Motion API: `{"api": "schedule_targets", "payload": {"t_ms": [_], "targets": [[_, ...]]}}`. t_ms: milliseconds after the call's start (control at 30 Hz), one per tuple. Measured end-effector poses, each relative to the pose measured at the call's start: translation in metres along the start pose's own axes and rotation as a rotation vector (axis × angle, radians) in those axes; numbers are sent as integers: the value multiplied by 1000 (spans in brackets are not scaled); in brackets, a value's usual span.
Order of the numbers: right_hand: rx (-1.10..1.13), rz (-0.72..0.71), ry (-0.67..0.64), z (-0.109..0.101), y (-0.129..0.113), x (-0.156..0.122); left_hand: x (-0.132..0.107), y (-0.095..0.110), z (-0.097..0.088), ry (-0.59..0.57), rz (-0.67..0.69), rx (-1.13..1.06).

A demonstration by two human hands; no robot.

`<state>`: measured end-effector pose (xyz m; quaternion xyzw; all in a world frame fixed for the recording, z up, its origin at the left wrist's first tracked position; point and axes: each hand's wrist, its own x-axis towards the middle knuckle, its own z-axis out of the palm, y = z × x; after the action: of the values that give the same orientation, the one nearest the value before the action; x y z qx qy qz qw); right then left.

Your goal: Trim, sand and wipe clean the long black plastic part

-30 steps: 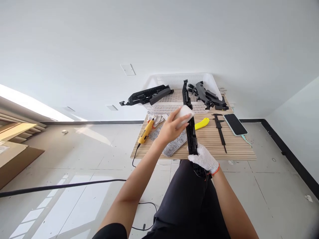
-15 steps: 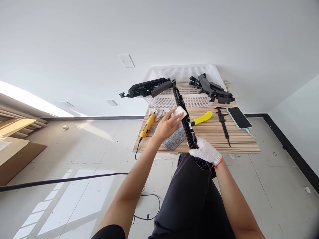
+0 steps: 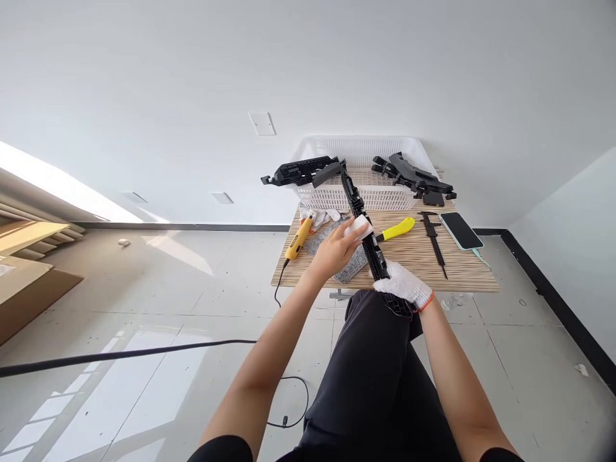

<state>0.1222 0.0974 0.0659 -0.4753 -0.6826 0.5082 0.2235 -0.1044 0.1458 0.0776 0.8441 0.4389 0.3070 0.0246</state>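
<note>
My right hand, in a white knit glove, grips the near end of a long black plastic part that rises over the small wooden table. My bare left hand presses a white block-like pad against the middle of that part, fingers closed on the pad. A grey cloth lies on the table under my left hand. My lap in dark trousers is below the part's near end.
A white basket at the table's back holds black plastic parts, one sticking out left. On the table lie a yellow power tool with cord, a yellow cutter, a black caliper and a phone.
My left hand has slid the white pad along the black part, first toward me, then back up a little. The part has tilted its far end leftward; the view has shifted.
</note>
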Motion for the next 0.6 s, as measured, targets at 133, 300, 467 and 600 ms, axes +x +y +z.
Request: {"api": "schedule_targets", "payload": {"t_ms": [133, 300, 467, 600], "targets": [[-19, -7, 14, 2, 0, 1, -5, -13, 0, 40, 2, 63], [-40, 11, 24, 3, -1, 1, -2, -15, 2, 63, -6, 112], [-24, 17, 52, 3, -1, 2, 18, -2, 5, 44, -9, 130], [-10, 35, 52, 2, -1, 3, 32, 4, 5, 28, 0, 122]]}}
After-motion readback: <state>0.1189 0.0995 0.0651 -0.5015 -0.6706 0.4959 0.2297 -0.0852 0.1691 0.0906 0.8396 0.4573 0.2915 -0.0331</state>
